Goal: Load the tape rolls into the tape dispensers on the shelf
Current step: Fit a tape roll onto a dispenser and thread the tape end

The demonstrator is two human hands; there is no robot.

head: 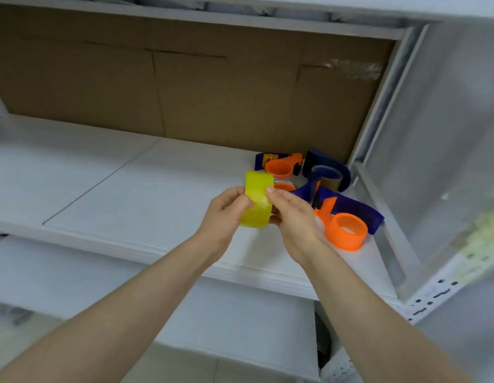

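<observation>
Both hands hold the yellow tape roll [257, 201] just above the white shelf [124, 189], left hand [226, 214] gripping one side, right hand [292, 218] pinching the other. Blue-and-orange tape dispensers [337, 239] lie at the shelf's right end

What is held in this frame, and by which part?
One yellow translucent tape roll, between both hands: left hand on its left rim, right hand on its right rim.

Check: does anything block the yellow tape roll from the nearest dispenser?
Nothing visible does. The left hand and right hand hold the yellow tape roll above the shelf; only the right hand lies between it and the nearest dispenser.
</observation>
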